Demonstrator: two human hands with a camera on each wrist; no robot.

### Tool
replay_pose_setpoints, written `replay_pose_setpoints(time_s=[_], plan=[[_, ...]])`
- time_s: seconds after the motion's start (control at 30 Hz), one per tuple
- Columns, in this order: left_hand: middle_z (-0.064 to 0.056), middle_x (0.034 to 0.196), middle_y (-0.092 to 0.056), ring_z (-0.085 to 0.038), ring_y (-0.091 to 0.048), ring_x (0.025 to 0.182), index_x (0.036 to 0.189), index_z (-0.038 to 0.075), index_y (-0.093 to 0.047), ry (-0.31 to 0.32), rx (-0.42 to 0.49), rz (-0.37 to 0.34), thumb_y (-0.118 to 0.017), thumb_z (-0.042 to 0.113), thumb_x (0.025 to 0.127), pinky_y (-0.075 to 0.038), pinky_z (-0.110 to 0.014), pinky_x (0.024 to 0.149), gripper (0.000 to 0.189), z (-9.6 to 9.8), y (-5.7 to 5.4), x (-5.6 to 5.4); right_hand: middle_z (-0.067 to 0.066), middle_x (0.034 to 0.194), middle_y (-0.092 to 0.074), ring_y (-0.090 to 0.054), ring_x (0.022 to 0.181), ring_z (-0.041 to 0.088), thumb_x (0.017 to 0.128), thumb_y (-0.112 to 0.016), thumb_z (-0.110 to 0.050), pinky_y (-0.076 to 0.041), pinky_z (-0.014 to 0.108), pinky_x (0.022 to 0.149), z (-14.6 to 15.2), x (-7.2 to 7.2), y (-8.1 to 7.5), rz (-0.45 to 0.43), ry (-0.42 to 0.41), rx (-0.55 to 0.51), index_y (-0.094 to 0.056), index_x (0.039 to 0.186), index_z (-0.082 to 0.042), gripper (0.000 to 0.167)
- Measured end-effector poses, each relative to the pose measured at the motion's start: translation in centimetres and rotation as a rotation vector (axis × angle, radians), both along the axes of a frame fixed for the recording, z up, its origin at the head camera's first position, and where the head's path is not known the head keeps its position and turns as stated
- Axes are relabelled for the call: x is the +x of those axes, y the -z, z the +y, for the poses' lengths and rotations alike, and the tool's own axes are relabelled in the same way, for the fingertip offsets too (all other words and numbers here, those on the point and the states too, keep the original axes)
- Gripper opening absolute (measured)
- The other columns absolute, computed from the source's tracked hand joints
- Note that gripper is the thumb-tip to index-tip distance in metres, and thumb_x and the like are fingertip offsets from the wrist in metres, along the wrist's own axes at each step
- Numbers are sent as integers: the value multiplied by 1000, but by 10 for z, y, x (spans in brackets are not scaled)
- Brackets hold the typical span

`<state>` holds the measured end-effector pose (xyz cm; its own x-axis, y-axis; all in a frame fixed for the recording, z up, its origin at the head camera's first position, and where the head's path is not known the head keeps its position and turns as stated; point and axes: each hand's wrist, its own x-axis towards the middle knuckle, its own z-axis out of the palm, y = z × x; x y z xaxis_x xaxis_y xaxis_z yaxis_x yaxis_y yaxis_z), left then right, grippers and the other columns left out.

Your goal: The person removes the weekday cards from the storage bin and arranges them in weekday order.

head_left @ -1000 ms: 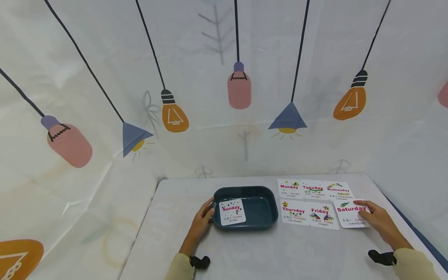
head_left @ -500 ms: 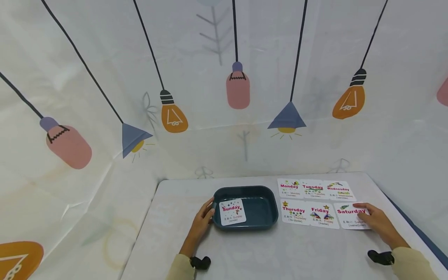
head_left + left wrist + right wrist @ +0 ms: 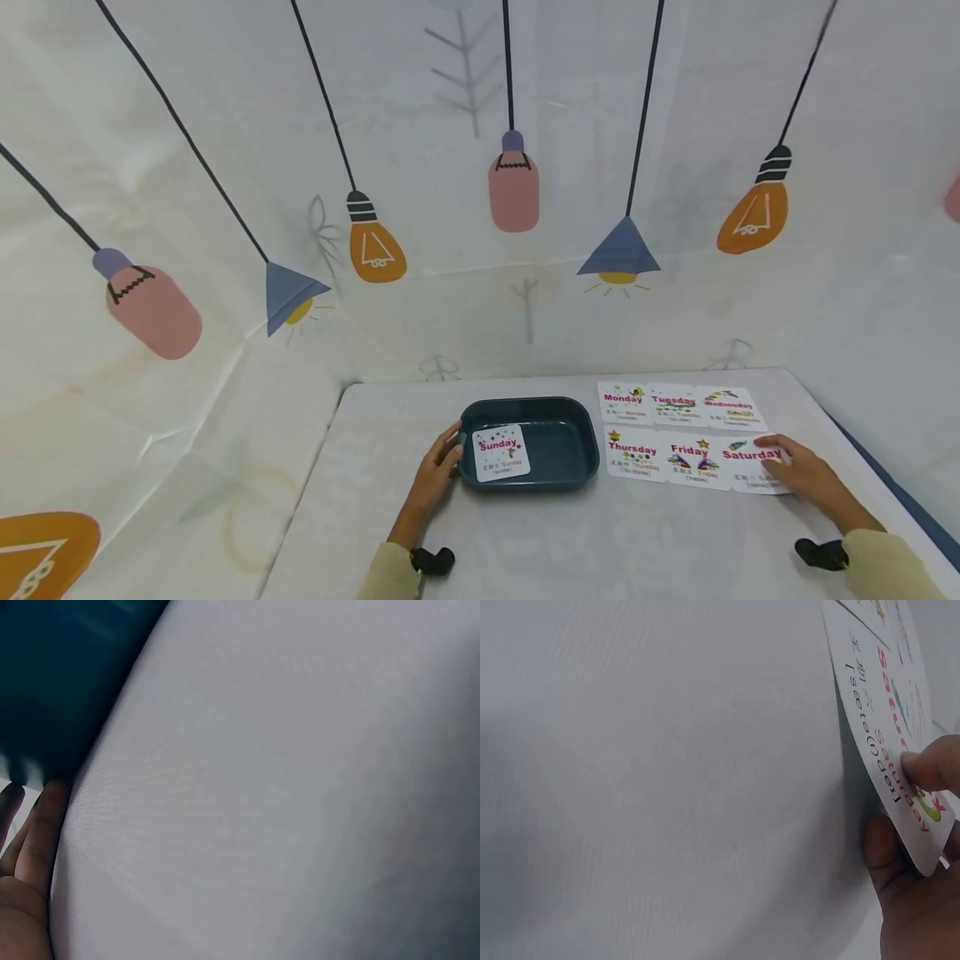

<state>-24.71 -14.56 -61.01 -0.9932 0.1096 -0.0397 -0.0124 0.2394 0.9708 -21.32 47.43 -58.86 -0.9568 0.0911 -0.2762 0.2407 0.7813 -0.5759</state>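
Observation:
At the left end of a dark teal tray, my left hand rests its fingers against the outer wall. In the left wrist view, fairly straight fingers touch the tray's side. A Sunday card lies inside the tray, on its left part. My right hand pinches the right edge of the Saturday card. The right wrist view has the thumb on the printed face and a finger below the card, whose near edge is tilted up. The Friday card lies directly left of it.
The Thursday card continues the front row. Behind lie the Monday, Tuesday and Wednesday cards, edge to edge. All are on a white-covered table, backed by a lamp-printed cloth.
My right hand has shifted the Saturday card slightly left and toward me, up against the Friday card in the front row. The left hand and the tray have stayed in place.

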Motion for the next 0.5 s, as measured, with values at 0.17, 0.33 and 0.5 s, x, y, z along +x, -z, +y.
replay_pose_setpoints(time_s=[0.17,0.33,0.5], plan=[[-11,157,-43,-36,-49,137,149,36,-45,-13,0,1,-51,32,105,-56,-39,92,45,0,-1,0,42,128,-46,-50,104,52,90,-71,-39,-42,67,84,2,0,-1,52,-83,114,-47,134,3,64],[-11,157,-43,-36,-49,137,149,36,-45,-15,-3,6,-51,31,105,-56,-40,92,45,1,-2,0,41,108,-47,-50,88,42,87,-72,-48,-46,57,75,5,1,3,76,-119,181,-52,130,3,70],[-11,158,-42,-37,-48,138,149,35,-45,-17,-12,-3,-51,34,104,-56,-40,93,45,1,-1,0,43,110,-39,-49,89,49,85,-74,-49,-46,58,72,5,3,5,70,-101,218,-56,126,1,68]])
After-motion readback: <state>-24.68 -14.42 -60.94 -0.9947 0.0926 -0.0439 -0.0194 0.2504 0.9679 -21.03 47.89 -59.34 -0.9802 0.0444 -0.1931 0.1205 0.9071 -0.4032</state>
